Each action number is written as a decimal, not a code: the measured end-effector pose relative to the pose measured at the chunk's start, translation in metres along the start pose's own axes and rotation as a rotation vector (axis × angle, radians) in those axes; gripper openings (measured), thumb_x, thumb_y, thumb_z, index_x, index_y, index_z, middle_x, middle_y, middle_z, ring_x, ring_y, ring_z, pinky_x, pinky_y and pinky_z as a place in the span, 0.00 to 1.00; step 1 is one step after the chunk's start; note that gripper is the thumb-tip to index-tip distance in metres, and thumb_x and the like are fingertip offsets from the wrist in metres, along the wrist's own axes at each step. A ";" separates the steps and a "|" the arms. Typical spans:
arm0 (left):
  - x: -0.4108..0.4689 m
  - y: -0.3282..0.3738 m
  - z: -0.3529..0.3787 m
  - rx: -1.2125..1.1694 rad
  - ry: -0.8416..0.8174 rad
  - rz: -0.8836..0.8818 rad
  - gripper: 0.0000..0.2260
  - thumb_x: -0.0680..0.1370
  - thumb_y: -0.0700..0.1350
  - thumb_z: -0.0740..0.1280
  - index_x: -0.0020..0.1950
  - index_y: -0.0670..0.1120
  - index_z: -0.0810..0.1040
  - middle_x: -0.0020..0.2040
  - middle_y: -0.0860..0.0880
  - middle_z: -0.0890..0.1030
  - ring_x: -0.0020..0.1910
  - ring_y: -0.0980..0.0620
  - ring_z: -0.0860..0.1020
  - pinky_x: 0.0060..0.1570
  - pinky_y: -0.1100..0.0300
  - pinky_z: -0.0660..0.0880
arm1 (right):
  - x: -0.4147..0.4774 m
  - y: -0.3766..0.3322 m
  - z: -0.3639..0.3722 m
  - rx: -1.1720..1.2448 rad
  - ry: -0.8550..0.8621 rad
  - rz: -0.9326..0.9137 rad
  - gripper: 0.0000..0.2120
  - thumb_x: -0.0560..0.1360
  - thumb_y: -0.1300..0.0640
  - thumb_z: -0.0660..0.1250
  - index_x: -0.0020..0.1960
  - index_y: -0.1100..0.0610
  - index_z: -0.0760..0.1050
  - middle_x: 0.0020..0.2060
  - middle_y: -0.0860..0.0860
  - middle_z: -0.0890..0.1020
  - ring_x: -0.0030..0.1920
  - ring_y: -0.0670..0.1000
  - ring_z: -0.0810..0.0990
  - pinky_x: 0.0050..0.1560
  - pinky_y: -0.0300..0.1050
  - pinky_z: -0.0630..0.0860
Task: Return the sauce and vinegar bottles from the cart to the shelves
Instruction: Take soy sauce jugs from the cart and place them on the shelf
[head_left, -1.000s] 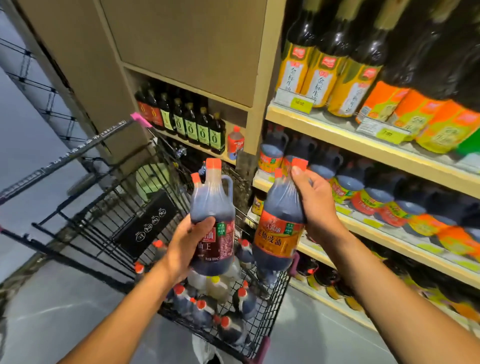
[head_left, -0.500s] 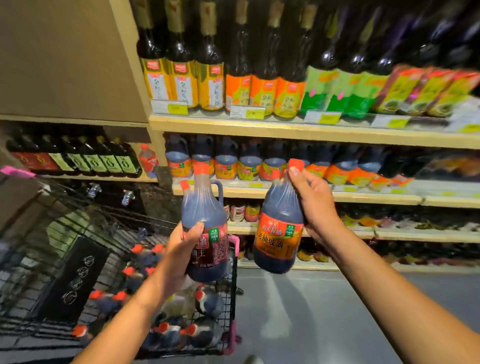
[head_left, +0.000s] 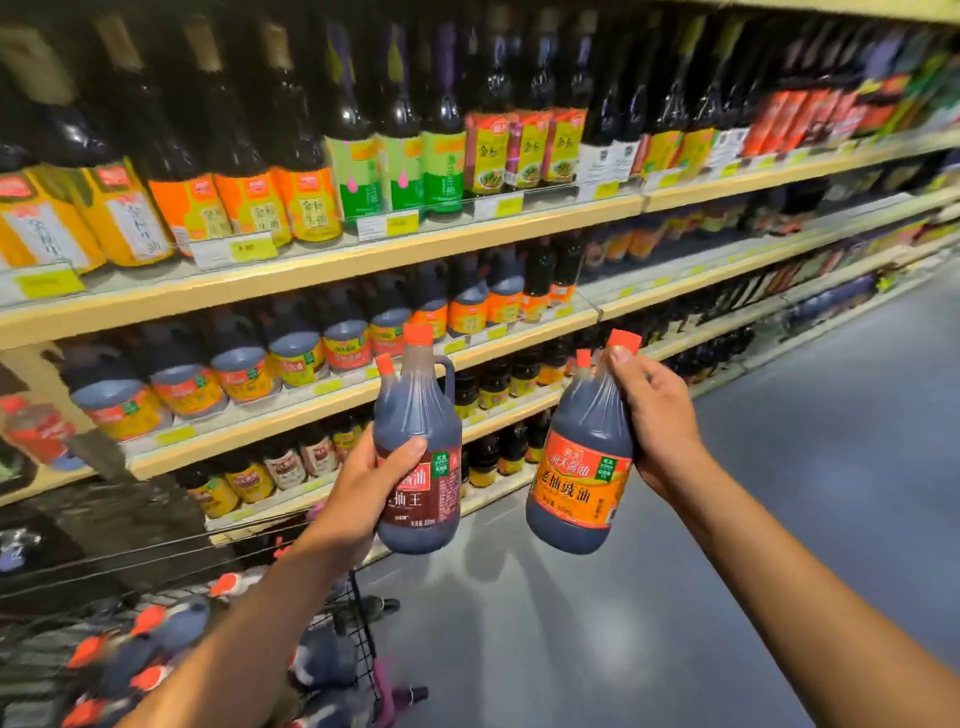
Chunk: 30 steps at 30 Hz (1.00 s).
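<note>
**Two sauce jugs held up before the shelves**

Now both hands grip a jug apiece in front of the shelves (head_left: 363, 265). The left hand (head_left: 363, 488) wraps round the body of the red-label bottle (head_left: 418, 452), thumb across the label; the bottle stands upright, its orange cap level with the second shelf board. The right hand (head_left: 657, 415) clasps the orange-label bottle (head_left: 579, 467) high at the neck and shoulder, thumb tip against the cap, and the bottle tilts with its base swung toward the red-label bottle. The two bottles hang near each other without touching, both clear of the shelves and above the grey floor (head_left: 675, 597). Below the left forearm, the cart (head_left: 363, 639) shows a black wire corner, and more orange-capped bottles (head_left: 156, 649) lie inside it, blurred. The shelves themselves are packed with rows of dark bottles behind yellow price tags.
</note>
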<state>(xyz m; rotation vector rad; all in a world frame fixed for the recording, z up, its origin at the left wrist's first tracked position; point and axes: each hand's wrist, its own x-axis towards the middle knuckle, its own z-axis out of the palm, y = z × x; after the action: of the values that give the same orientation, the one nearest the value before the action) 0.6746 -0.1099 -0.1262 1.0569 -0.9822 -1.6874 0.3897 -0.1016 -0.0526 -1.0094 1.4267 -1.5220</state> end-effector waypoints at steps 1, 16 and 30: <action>0.004 -0.002 0.016 0.010 -0.029 0.001 0.35 0.62 0.55 0.77 0.67 0.50 0.73 0.53 0.44 0.86 0.48 0.44 0.86 0.42 0.52 0.82 | -0.002 -0.002 -0.017 0.006 0.038 -0.002 0.11 0.81 0.50 0.66 0.44 0.57 0.78 0.37 0.51 0.83 0.36 0.48 0.81 0.40 0.44 0.79; 0.054 -0.077 0.295 0.187 -0.319 -0.039 0.49 0.50 0.66 0.84 0.67 0.49 0.75 0.57 0.42 0.85 0.54 0.41 0.84 0.54 0.44 0.80 | -0.018 -0.030 -0.310 -0.033 0.390 -0.029 0.10 0.82 0.53 0.64 0.46 0.58 0.78 0.37 0.51 0.83 0.37 0.49 0.82 0.37 0.42 0.79; 0.127 -0.127 0.477 0.238 -0.454 -0.080 0.50 0.54 0.67 0.82 0.72 0.56 0.70 0.64 0.47 0.81 0.64 0.41 0.79 0.65 0.36 0.73 | 0.019 -0.028 -0.498 -0.038 0.637 0.028 0.13 0.81 0.49 0.65 0.47 0.57 0.80 0.46 0.62 0.84 0.48 0.62 0.84 0.51 0.61 0.81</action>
<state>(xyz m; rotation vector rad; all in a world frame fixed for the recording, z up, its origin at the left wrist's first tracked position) 0.1645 -0.1166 -0.1184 0.8850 -1.4768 -1.9589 -0.0819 0.0606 -0.0464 -0.5311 1.8900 -1.8968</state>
